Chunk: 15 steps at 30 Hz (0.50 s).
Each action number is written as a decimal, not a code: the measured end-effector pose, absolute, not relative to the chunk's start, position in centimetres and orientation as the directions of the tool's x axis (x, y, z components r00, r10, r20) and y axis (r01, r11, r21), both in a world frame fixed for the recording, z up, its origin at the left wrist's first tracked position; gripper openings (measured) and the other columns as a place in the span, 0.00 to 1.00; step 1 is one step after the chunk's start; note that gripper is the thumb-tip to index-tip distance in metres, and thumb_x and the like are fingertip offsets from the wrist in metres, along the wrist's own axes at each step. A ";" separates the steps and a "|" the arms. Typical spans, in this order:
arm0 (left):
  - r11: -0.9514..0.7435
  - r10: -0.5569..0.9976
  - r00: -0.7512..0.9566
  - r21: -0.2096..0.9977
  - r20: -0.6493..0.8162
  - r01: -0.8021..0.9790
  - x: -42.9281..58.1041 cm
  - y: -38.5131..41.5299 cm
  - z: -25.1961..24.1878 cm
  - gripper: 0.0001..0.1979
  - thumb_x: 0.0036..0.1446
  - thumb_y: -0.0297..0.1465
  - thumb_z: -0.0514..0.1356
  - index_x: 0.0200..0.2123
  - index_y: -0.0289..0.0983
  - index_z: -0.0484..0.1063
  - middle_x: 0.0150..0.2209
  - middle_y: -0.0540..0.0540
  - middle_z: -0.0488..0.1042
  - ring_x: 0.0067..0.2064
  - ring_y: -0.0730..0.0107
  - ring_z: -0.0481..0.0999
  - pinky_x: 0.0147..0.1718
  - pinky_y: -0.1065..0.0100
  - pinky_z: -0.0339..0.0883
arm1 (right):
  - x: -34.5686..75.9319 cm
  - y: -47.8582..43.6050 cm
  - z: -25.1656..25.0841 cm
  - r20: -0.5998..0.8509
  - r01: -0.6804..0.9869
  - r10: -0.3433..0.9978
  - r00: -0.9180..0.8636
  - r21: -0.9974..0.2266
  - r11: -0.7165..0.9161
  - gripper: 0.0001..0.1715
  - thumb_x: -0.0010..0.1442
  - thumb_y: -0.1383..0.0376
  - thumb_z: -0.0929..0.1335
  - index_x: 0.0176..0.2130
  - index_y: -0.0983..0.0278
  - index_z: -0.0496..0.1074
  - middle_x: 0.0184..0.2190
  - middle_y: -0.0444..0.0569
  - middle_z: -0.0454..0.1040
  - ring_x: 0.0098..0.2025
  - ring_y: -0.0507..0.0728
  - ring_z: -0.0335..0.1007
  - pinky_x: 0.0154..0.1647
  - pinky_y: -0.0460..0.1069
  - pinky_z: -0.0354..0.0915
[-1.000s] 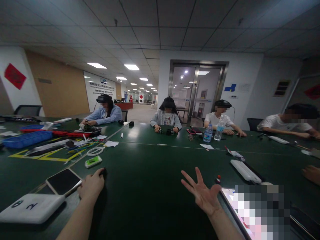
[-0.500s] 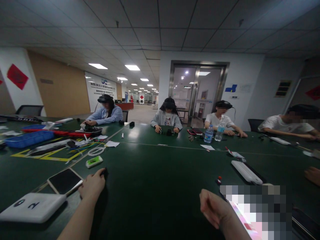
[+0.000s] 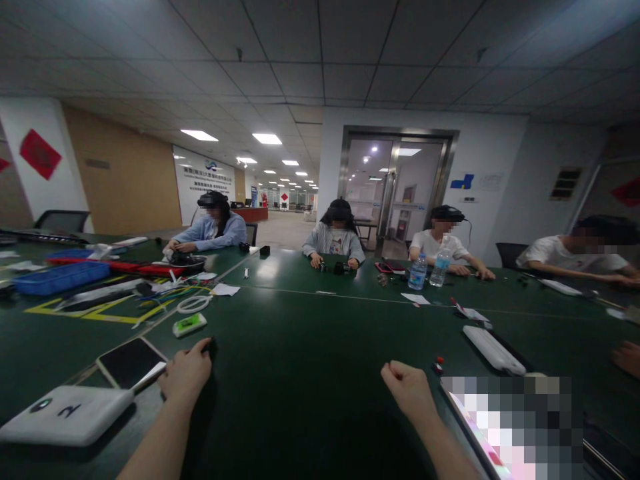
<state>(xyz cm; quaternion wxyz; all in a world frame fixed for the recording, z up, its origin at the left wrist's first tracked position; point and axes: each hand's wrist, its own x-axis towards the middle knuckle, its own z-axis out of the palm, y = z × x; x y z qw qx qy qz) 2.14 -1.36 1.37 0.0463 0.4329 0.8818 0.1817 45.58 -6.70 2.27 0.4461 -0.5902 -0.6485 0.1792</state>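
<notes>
My left hand (image 3: 185, 375) rests curled on the dark green table (image 3: 310, 347), its fingertips on a small black object (image 3: 211, 345). A phone (image 3: 131, 362) with a dark screen lies just left of it. My right hand (image 3: 409, 390) is closed in a fist above the table, with nothing visible in it. A small red and black part (image 3: 439, 364) lies just beyond that fist, next to a lit tablet screen (image 3: 475, 427) at the lower right.
A white box (image 3: 63, 413) sits at the near left. A green-and-white device (image 3: 188, 324), a white cable coil (image 3: 190, 304), blue bins (image 3: 60, 276), a white power strip (image 3: 493, 348) and two water bottles (image 3: 429, 269) lie further out. Several people sit along the far side.
My right hand went from open with fingers spread to a closed fist and drew slightly back. My left hand stayed in place.
</notes>
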 end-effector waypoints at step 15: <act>0.547 0.771 -0.628 0.393 0.108 0.739 2.0 -1.0 1.1 0.22 0.57 0.37 0.45 0.53 0.52 0.65 0.51 0.40 0.68 0.52 0.48 0.65 0.44 0.52 0.59 | 46.7 -11.9 5.7 0.042 0.435 0.982 -0.182 -0.893 0.118 0.09 0.48 0.55 0.69 0.27 0.58 0.74 0.23 0.45 0.75 0.26 0.55 0.71 0.24 0.46 0.60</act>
